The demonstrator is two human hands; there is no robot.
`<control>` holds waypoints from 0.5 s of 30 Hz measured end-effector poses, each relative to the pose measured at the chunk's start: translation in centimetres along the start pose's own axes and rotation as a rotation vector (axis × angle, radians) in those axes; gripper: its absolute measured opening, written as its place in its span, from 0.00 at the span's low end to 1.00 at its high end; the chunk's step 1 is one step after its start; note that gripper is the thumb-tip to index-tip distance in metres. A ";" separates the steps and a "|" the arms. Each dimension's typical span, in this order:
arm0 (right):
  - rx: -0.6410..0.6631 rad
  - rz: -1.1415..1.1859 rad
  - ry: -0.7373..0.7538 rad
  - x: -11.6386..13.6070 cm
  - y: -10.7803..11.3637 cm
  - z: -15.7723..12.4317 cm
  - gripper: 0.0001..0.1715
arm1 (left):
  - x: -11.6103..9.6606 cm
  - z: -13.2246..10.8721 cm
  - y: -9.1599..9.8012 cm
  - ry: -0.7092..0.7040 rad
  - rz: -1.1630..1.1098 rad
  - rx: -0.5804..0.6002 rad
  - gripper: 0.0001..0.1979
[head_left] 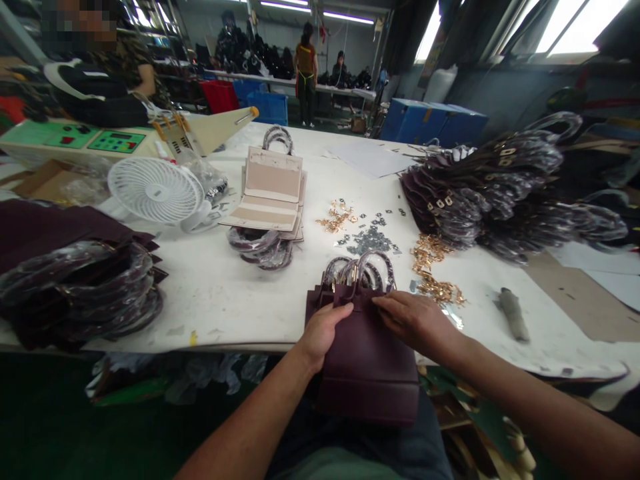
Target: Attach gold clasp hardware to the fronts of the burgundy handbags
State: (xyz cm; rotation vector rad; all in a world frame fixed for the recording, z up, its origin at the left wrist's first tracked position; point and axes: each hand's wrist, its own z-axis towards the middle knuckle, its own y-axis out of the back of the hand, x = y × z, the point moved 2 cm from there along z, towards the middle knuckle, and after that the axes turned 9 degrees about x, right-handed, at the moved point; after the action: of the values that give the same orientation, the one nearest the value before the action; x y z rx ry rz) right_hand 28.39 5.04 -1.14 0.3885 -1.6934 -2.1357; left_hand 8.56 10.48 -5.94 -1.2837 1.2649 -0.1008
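A dark maroon leather handbag panel [370, 360] lies over the table's front edge and hangs toward my lap, on top of similar pieces with plastic-wrapped handles [383, 267]. My left hand [323, 333] grips its upper left side, thumb on top and the other fingers hidden beneath. At the upper right, my right hand [415, 320] has its fingers pressed together on the panel near the top edge; the thumb is hidden. Small gold-coloured metal fittings [440, 290] lie right of the handles. Behind them are a heap of grey metal plates [373, 240] and more gold fittings [337, 219].
Wrapped bag pieces are piled at left [80, 287] and right [480, 193]. Beige-lined bag pieces [273, 180], a white fan [157, 190] and a machine with green panels [117, 141] stand farther back. A wrapped tool [513, 313] lies at right. Other people are in the background.
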 end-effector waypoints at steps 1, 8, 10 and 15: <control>-0.002 -0.006 0.004 -0.1 0.0 0.1 0.13 | 0.0 0.0 0.0 0.000 0.001 0.003 0.19; 0.015 -0.016 0.012 -0.2 -0.1 0.4 0.12 | 0.0 0.2 0.0 0.010 -0.011 0.004 0.18; -0.017 -0.041 0.005 0.0 -0.5 0.1 0.13 | 0.0 0.2 0.0 0.007 -0.006 0.003 0.18; -0.060 -0.008 -0.067 0.8 -1.4 -0.5 0.13 | 0.0 0.0 -0.1 0.006 -0.015 -0.004 0.17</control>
State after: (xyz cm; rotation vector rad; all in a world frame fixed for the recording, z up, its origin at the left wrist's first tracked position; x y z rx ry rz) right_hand 27.73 4.48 -2.60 0.3101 -1.6618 -2.2221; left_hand 8.62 10.46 -5.91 -1.2978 1.2609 -0.1130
